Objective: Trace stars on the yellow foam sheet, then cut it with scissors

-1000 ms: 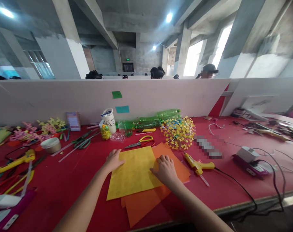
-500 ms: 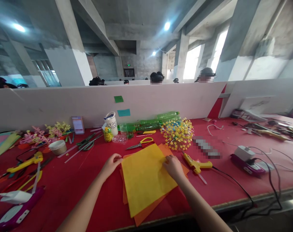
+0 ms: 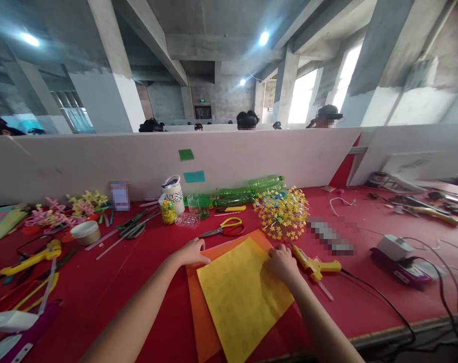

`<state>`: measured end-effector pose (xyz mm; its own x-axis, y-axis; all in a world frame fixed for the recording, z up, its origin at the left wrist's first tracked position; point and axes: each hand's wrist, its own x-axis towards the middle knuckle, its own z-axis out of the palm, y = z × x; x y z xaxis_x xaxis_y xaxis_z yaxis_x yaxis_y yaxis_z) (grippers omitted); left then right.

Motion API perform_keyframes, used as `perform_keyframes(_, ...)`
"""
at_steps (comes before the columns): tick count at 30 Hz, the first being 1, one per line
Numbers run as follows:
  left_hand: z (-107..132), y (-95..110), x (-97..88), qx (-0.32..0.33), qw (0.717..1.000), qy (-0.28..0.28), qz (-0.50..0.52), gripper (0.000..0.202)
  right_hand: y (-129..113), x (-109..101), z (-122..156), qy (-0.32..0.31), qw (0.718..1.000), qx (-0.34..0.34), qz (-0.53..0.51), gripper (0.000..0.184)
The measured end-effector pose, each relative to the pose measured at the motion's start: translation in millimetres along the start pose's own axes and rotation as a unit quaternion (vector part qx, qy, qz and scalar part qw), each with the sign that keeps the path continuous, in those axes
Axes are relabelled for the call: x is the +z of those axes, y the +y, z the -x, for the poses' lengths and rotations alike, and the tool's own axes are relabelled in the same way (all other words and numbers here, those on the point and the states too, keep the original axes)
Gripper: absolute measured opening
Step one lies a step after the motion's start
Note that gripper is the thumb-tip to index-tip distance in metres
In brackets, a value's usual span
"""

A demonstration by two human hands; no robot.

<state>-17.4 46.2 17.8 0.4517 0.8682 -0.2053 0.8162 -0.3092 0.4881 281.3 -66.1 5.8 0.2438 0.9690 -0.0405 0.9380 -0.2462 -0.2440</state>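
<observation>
A yellow paper sheet [image 3: 244, 297] lies slantwise over orange paper [image 3: 203, 315] on the red table. My right hand [image 3: 284, 262] is closed on the yellow sheet's upper right edge, with its fingertips partly hidden. At the orange paper's upper left corner, my left hand [image 3: 191, 252] has its fingers bent over that corner, close beside the yellow sheet. Scissors [image 3: 225, 228] with yellow and red handles lie just beyond the paper. To the right of my right hand is a yellow glue gun [image 3: 314, 264].
A ball of yellow paper stars [image 3: 282, 214] stands behind my right hand. Green plastic bottles [image 3: 238, 195] and a white cup [image 3: 173, 191] line the white partition [image 3: 138, 156]. Cables run from a power strip [image 3: 399, 269] at right. Another glue gun [image 3: 32, 258] lies at left.
The yellow sheet has turned and slid toward me and to the right, baring more orange paper at its left and top. My left hand has moved right, onto the orange corner.
</observation>
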Motion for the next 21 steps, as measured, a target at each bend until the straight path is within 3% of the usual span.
perform_keyframes(7, -15, 25, -9.4, 0.000, 0.984, -0.160, 0.084, 0.040, 3, 4, -5, -0.016, 0.999, 0.005, -0.041, 0.025)
perform_keyframes(14, -5, 31, -15.7, -0.011, 0.937, -0.261, 0.231, 0.045, 8, 22, -1, 0.069, 0.989, -0.015, -0.128, 0.017)
perform_keyframes(17, 3, 31, -10.2, 0.002, 0.929, -0.251, 0.272, 0.046, 11, 26, -1, 0.093, 0.980, -0.034, -0.172, 0.010)
perform_keyframes(21, 22, 33, -1.5, 0.042, 0.930, -0.176, 0.319, 0.043, 12, 22, -7, 0.086, 0.966, -0.084, -0.230, 0.009)
